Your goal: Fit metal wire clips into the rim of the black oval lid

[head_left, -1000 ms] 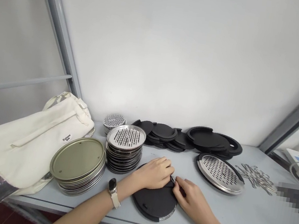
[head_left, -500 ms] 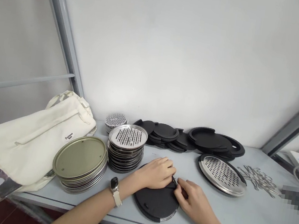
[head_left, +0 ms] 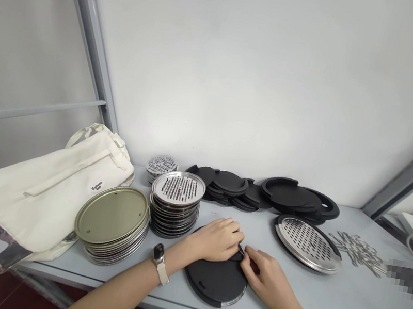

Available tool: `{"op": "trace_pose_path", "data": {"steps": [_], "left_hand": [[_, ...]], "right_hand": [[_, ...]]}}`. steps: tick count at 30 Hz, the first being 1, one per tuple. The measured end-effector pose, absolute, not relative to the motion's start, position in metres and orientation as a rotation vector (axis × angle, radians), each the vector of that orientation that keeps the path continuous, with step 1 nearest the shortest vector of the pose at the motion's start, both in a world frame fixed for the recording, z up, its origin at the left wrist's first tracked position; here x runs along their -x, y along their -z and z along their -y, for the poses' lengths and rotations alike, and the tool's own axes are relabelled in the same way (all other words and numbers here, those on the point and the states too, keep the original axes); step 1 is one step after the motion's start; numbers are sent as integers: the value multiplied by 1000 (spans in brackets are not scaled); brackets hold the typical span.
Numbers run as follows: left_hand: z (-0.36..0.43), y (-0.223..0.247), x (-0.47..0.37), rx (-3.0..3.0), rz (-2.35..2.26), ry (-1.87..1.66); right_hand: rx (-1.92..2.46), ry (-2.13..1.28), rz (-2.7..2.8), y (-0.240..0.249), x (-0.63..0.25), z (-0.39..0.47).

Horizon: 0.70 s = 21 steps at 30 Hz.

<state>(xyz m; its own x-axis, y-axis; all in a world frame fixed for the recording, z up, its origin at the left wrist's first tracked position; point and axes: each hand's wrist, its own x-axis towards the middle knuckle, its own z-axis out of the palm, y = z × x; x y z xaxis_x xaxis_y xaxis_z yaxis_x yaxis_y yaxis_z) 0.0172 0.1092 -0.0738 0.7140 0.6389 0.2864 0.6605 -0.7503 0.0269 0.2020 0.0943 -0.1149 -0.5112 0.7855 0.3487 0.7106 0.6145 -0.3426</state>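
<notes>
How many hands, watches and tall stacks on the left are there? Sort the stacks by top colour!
Hands, left hand and right hand: 2
Watch: 1
Green-topped stack: 1
Silver-topped stacks, front stack and back stack: 2
Total: 6

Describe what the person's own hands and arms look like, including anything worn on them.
The left hand and right hand are ungloved, and no sleeves show on either forearm. The left wrist wears a watch or fitness band with a small, dark, rounded face and a pale, off-white strap. Nothing is visible on the right wrist.
</notes>
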Motion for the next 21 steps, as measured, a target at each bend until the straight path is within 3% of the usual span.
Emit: {"op": "trace_pose_path", "data": {"steps": [21], "left_hand": [[-110, 74, -17, 2818, 1063, 432]], "right_hand": [[1155, -209, 2374, 115, -204, -93]]}}
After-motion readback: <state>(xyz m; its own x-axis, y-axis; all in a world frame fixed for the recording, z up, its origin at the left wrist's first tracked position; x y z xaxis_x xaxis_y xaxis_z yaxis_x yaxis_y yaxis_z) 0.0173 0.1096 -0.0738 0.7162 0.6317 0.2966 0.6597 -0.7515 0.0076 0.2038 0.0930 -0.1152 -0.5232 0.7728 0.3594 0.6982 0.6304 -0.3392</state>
